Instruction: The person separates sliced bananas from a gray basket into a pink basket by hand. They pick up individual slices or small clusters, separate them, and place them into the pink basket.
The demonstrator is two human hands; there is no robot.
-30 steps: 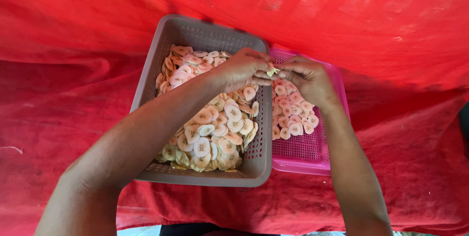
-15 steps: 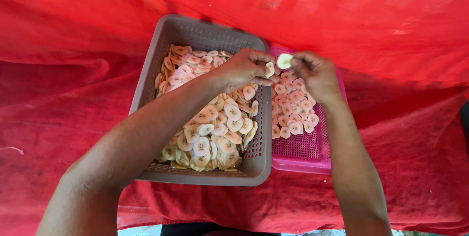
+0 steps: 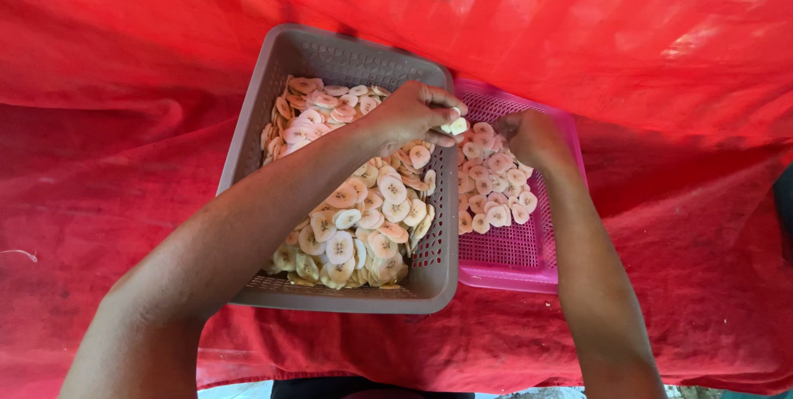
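Both hands pinch: left hand (image 3: 411, 112) closed on a banana slice (image 3: 455, 126), right hand (image 3: 529, 136) curled over the pink basket (image 3: 519, 260).

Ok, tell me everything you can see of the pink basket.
The pink basket is a shallow rectangular tray of perforated plastic, lying flat on the red cloth. Its left side is pressed against, and partly hidden by, the taller grey basket. Pale round slices cover its far half in a thin layer; the near half shows bare mesh. The right hand hovers over its far end.
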